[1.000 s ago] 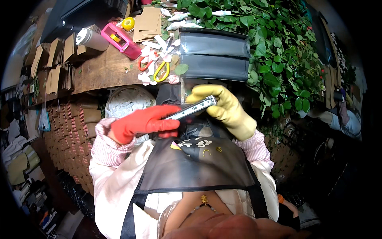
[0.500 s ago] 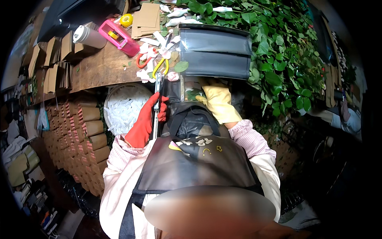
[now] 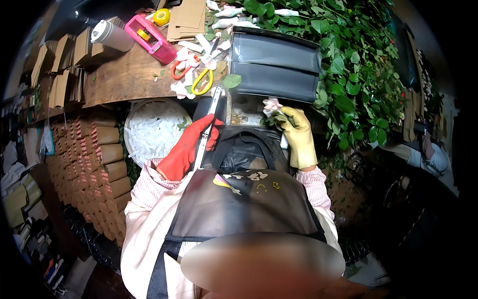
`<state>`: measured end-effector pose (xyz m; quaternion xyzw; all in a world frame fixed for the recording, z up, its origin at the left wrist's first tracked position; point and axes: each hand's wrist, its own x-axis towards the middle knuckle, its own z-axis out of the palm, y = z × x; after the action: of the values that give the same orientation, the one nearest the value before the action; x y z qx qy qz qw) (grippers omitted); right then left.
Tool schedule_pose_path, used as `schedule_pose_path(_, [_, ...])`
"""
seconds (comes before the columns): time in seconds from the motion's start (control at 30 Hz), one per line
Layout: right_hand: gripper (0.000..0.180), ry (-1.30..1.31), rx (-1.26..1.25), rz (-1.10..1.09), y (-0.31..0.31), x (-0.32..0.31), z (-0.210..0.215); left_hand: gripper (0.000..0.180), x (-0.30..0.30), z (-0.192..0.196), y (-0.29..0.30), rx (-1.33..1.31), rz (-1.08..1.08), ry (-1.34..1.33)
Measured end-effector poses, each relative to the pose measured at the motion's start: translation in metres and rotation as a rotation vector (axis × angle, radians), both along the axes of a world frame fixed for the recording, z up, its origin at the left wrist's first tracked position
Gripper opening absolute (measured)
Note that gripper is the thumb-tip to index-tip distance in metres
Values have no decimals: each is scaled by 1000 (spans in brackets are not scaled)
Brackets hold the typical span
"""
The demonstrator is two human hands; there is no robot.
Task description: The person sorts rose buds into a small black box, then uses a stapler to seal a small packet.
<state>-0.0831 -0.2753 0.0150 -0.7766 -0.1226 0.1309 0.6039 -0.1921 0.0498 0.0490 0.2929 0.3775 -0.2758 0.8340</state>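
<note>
My left hand (image 3: 196, 137), in a red glove, is closed around a long narrow silver metal rail (image 3: 215, 103) that looks like a drawer slide. The rail tilts slightly to the right at its far end. My right hand (image 3: 298, 132), in a yellow glove, pinches a pale pink flower (image 3: 272, 104) with some green leaves below its head. It is just in front of the black padded panel (image 3: 274, 62), beside an open shallow compartment (image 3: 244, 118) with a worn bottom. A dark apron (image 3: 239, 204) covers my front.
Scissors with red and yellow handles (image 3: 201, 82) lie among petals on the wooden table (image 3: 122, 82). Behind are a pink tape dispenser (image 3: 152, 40), a white bottle (image 3: 110, 36) and cardboard pieces (image 3: 186, 20). Leafy stems (image 3: 343, 74) heap at right; a bucket of white scraps (image 3: 154, 129) stands left.
My right hand has come out from under the padded panel's edge, moving right, and a pink flower now shows in its fingers. The metal rail in my left hand has tilted to the right.
</note>
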Motion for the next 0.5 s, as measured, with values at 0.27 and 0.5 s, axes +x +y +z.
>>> schedule_pose_path(0.27, [58,378,279,-94,-26,-5,31,38,10,8,-6,76,-88,68])
schedule_pose_path(0.5, [42,579,350,-58,-74,-12,38,39,7,3,-4,56,-63,57])
